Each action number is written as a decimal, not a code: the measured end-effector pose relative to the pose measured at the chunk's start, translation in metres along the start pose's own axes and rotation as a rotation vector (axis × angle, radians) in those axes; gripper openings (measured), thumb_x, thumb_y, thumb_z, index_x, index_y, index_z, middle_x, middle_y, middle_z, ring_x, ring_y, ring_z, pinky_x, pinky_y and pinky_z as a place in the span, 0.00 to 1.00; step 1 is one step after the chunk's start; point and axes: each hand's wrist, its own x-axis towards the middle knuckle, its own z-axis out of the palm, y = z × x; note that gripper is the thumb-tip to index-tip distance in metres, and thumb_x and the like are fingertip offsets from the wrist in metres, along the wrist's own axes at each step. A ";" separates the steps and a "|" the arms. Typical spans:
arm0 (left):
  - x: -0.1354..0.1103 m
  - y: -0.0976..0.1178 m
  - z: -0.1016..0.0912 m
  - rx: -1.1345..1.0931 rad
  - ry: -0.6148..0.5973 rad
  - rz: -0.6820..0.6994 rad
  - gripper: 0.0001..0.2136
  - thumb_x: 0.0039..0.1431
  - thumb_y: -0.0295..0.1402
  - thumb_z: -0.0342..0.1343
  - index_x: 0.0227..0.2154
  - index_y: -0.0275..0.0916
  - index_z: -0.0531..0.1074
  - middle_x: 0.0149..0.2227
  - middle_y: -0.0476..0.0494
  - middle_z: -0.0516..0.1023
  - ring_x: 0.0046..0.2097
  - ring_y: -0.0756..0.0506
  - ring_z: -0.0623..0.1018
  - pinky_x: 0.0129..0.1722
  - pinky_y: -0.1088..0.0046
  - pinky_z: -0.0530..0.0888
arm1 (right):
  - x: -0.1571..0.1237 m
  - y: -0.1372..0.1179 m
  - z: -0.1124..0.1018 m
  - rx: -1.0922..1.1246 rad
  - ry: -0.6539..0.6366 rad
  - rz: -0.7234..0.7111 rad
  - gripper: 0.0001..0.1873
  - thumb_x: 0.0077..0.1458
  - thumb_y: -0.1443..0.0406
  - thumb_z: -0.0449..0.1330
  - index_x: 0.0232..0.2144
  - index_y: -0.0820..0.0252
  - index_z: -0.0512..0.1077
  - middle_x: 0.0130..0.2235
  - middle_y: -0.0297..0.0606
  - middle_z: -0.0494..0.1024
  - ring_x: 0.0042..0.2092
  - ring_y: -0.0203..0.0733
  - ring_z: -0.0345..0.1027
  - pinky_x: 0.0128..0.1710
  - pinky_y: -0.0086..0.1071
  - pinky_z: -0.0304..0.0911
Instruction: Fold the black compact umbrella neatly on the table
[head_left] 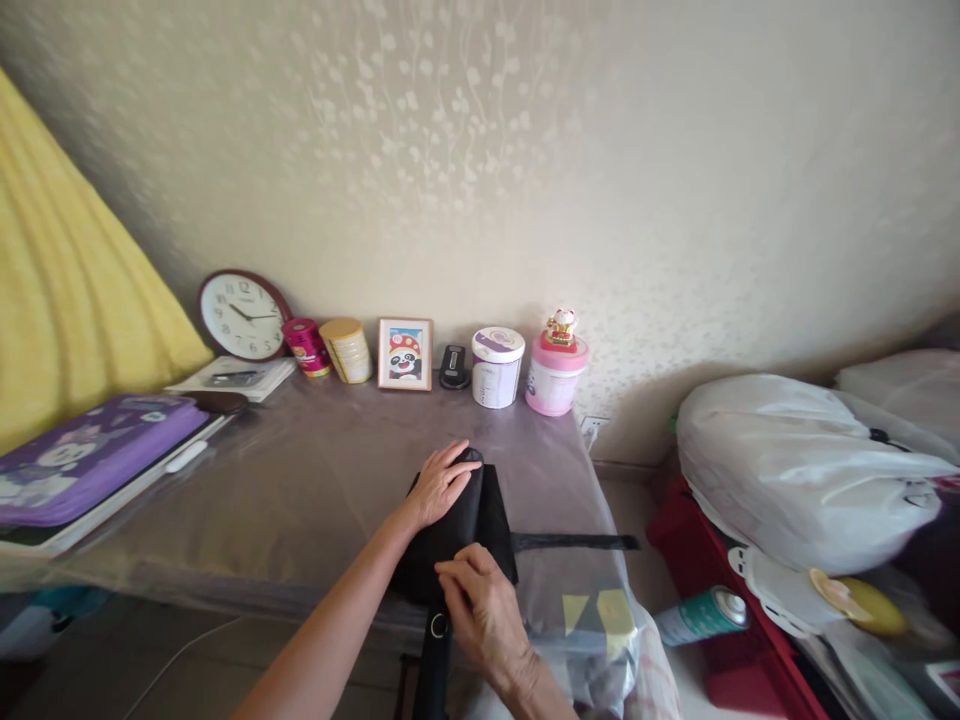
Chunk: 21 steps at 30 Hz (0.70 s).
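Note:
A folded black fabric bag (469, 520) lies near the front right of the table (300, 480), which is covered in clear plastic. My left hand (441, 482) lies flat on the bag's far end, fingers stretched out. My right hand (480, 600) presses on the near end, fingers curled and pinching the fabric. One black strap (574, 542) runs right across the table. Another strap with a metal ring (437, 640) hangs over the front edge.
Along the wall stand a clock (241, 315), a red tin (306, 347), a beige canister (346, 350), a framed panda picture (405, 353), a white tub (496, 367) and a pink tub (556, 374). A purple case (90, 450) lies left. White plastic bags (795, 460) pile right.

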 end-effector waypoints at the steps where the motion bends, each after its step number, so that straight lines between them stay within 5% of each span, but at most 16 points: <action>1: 0.001 -0.003 0.001 0.002 0.008 -0.006 0.16 0.65 0.34 0.39 0.50 0.49 0.68 0.62 0.49 0.56 0.63 0.44 0.55 0.61 0.56 0.53 | 0.004 0.005 -0.004 0.056 0.042 0.030 0.12 0.60 0.69 0.49 0.38 0.56 0.72 0.34 0.37 0.71 0.36 0.37 0.66 0.36 0.29 0.64; 5: 0.005 -0.008 0.001 0.013 0.023 -0.015 0.17 0.65 0.35 0.38 0.52 0.49 0.65 0.61 0.48 0.59 0.61 0.47 0.58 0.60 0.62 0.55 | 0.027 0.032 -0.009 0.095 0.226 0.130 0.13 0.60 0.66 0.48 0.41 0.58 0.71 0.39 0.40 0.72 0.42 0.38 0.68 0.44 0.32 0.64; 12: 0.001 -0.003 -0.008 0.065 0.135 -0.140 0.19 0.65 0.35 0.39 0.56 0.41 0.61 0.59 0.39 0.61 0.58 0.43 0.64 0.57 0.60 0.59 | 0.039 0.058 0.018 0.010 0.209 0.143 0.18 0.57 0.62 0.53 0.49 0.60 0.67 0.51 0.46 0.69 0.52 0.46 0.63 0.53 0.43 0.60; 18: -0.065 0.022 -0.038 0.057 0.230 -0.288 0.21 0.65 0.40 0.35 0.53 0.33 0.62 0.50 0.34 0.70 0.50 0.42 0.72 0.50 0.62 0.68 | 0.037 0.059 0.018 0.031 0.189 0.171 0.18 0.57 0.61 0.53 0.49 0.60 0.67 0.52 0.46 0.68 0.53 0.46 0.62 0.54 0.42 0.59; 21: -0.106 0.040 -0.040 -0.061 0.104 -0.508 0.24 0.62 0.45 0.37 0.52 0.34 0.64 0.49 0.35 0.71 0.48 0.40 0.74 0.47 0.63 0.70 | 0.037 0.062 0.017 0.055 0.199 0.174 0.18 0.57 0.61 0.53 0.48 0.60 0.68 0.50 0.45 0.69 0.52 0.46 0.64 0.53 0.41 0.60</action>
